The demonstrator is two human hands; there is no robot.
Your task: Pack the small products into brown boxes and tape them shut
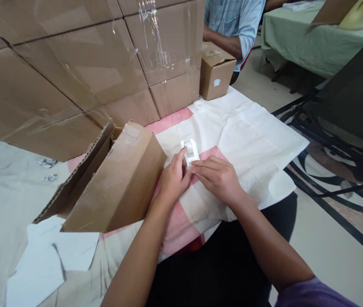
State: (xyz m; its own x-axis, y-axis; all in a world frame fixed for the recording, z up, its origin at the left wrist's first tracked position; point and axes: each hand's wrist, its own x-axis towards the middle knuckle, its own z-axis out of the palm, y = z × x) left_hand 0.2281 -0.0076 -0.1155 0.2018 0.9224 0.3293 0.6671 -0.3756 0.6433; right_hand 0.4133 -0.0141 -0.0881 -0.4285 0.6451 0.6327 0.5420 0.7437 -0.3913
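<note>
A small white plastic part (pixel 190 152) lies on the white and pink cloth (pixel 258 132) over the table. My left hand (pixel 174 179) is closed on its near left side, thumb and fingers pinching it. From the right, my right hand (pixel 218 178) reaches in with its fingers pressed together against the part's near end. Just left of my hands an open cardboard box (pixel 120 179) lies tilted on the table, flaps apart.
A wall of taped cardboard boxes (pixel 82 64) fills the back left. A small closed box (pixel 216 70) and a roll of tape (pixel 199 105) sit at the far end, by a seated person's arm (pixel 229 40). White paper sheets (pixel 53 256) lie near left. A green-clothed table (pixel 309 42) stands far right.
</note>
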